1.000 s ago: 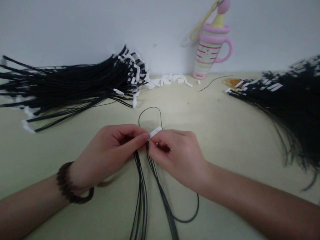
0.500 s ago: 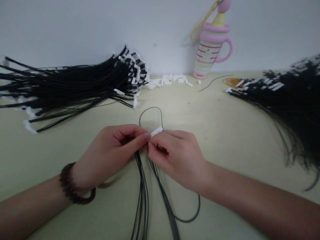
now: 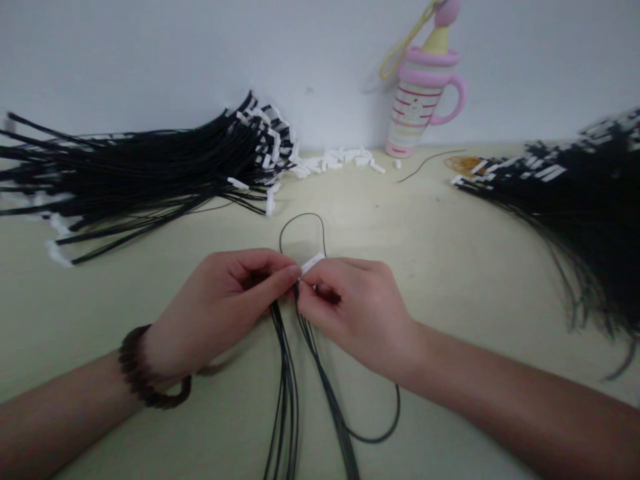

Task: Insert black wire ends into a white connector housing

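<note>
My left hand (image 3: 240, 287) pinches a small white connector (image 3: 313, 263) at its left end, thumb and forefinger pressed together. Thin black wires (image 3: 285, 380) hang below those fingers toward the front edge of the view. On the other side my right hand (image 3: 355, 300) is closed in a pinch at the same connector, fingertips touching the left thumb. A second group of black wires (image 3: 325, 387) runs down beneath it. One thin wire (image 3: 303, 215) loops up above both hands. The exact point where wire and connector meet is hidden by my fingers.
A large bundle of black wires with white connectors (image 3: 165, 167) lies at the back left. Another wire pile (image 3: 590, 213) is at the right. Loose white connectors (image 3: 345, 158) lie along the wall. A pink-and-white cup (image 3: 417, 100) stands behind them, near orange rubber bands (image 3: 463, 164).
Both hands keep their pinch in nearly the same place. My right hand has shifted very slightly; the wires have barely moved.
</note>
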`<action>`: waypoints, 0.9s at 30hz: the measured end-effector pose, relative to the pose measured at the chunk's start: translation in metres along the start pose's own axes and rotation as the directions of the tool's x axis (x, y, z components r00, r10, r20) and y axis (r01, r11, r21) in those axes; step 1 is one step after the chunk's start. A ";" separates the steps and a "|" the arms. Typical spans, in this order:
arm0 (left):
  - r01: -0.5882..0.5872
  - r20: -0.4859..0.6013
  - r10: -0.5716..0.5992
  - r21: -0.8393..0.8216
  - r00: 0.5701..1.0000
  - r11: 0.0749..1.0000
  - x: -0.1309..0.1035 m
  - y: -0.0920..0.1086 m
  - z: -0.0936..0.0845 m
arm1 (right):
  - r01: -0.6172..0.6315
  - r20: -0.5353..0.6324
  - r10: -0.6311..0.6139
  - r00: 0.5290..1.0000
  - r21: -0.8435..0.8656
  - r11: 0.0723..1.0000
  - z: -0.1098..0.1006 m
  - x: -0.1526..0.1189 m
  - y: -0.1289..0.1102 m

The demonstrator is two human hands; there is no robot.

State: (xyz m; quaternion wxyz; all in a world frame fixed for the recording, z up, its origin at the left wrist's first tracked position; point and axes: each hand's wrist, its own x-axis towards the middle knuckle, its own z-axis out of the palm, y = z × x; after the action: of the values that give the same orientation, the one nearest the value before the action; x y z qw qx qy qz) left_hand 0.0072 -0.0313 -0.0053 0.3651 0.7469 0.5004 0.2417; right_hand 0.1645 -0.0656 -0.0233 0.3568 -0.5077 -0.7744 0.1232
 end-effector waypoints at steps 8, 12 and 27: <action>-0.018 0.007 0.018 0.014 1.000 1.000 -0.001 0.001 -0.001 | 0.055 -0.011 -0.055 0.998 -0.028 0.998 0.002 0.000 0.002; -0.024 0.004 0.024 0.036 1.000 0.999 0.000 0.002 0.000 | 0.090 0.000 -0.090 0.996 -0.027 0.996 0.001 -0.001 0.002; -0.019 -0.008 0.020 0.040 1.000 0.999 0.000 -0.002 -0.001 | 0.052 0.025 -0.053 0.998 0.038 0.998 -0.001 0.000 0.002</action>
State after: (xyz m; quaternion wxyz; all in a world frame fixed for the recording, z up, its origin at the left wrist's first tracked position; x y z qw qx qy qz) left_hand 0.0057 -0.0309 -0.0060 0.3456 0.7580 0.4993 0.2382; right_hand 0.1670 -0.0651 -0.0237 0.3593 -0.4788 -0.7896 0.1350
